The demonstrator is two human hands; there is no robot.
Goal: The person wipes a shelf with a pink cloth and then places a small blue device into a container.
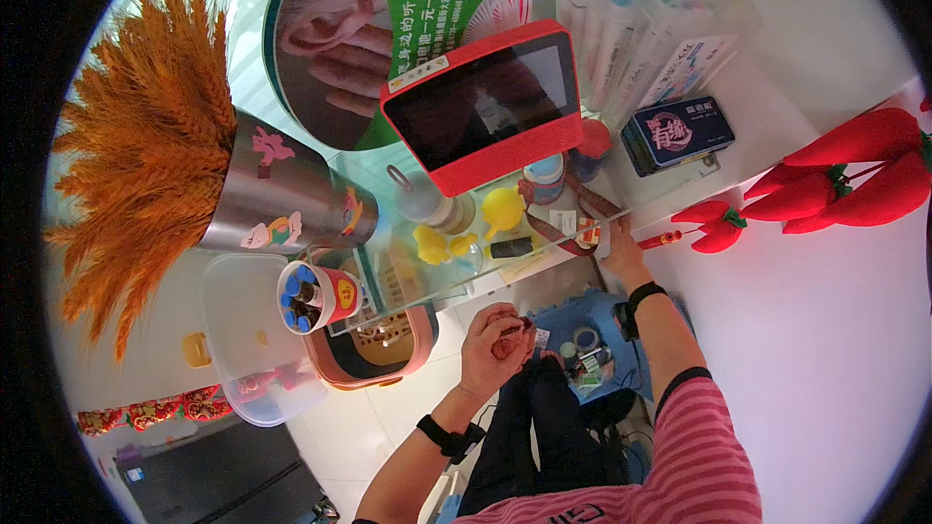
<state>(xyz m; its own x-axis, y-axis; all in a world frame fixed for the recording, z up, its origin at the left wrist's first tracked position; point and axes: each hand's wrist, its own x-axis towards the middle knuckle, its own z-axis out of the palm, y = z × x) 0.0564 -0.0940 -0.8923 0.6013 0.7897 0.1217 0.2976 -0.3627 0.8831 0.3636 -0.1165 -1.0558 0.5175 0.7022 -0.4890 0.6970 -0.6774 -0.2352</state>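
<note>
My left hand (489, 356) is closed around a crumpled reddish-brown item (511, 340), whose kind I cannot tell. To the right, my right hand (623, 251) reaches to the edge of the glass shelf (466, 278); its fingertips are near a long dark reddish-brown thing (593, 205), and whether they grip it is unclear. Around there lie a small orange and white packet (588, 231), a yellow balloon-shaped piece (503, 209) and a black block (512, 247). A red-framed smart display (488, 105) stands behind them. Both wrists wear black bands.
A metal vase of orange dried wheat (291, 189) and a paper cup of blue-capped vials (342, 291) stand at left. Below the shelf are a pink-rimmed basket (429, 342) and a blue bin of small items (604, 327). Red fabric chili ornaments (859, 193) hang at right.
</note>
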